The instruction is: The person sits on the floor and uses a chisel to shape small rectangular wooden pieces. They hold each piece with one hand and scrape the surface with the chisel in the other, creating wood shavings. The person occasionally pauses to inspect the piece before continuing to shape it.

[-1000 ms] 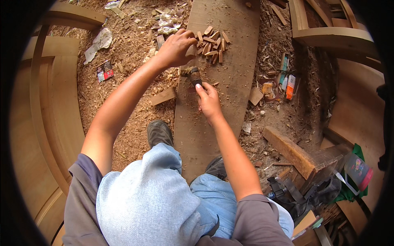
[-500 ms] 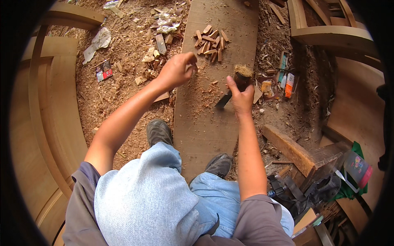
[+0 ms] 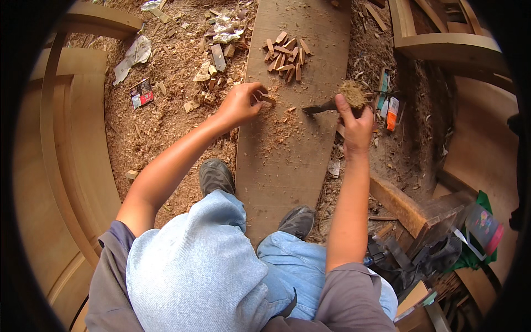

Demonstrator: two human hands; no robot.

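Observation:
My left hand (image 3: pixel 242 104) is over the left edge of a long wooden board (image 3: pixel 276 182), pinching a small wooden peg (image 3: pixel 269 99) between thumb and fingertips. On the right, my right hand (image 3: pixel 358 126) is closed around the handle of a chisel. Its dark flat chisel blade (image 3: pixel 318 108) points left over the board, and the frayed, fibrous handle end (image 3: pixel 353 94) sticks up beyond my fingers. Farther up the board lies a loose pile of small cut wooden pegs (image 3: pixel 286 57). Wood shavings (image 3: pixel 279 133) are scattered beneath and between my hands.
Sawdust and offcuts (image 3: pixel 166 72) cover the ground left of the board. An orange-and-white bottle (image 3: pixel 392 114) lies on the right. A thick wooden block (image 3: pixel 401 206) is beside my right forearm. Wooden panels (image 3: pixel 83 133) stand at the left, framed woodwork (image 3: pixel 442 47) at upper right.
My right hand has moved right with the chisel, whose blade has swung from pointing down-left to pointing left. My left hand has shifted slightly down, and the peg in it now shows.

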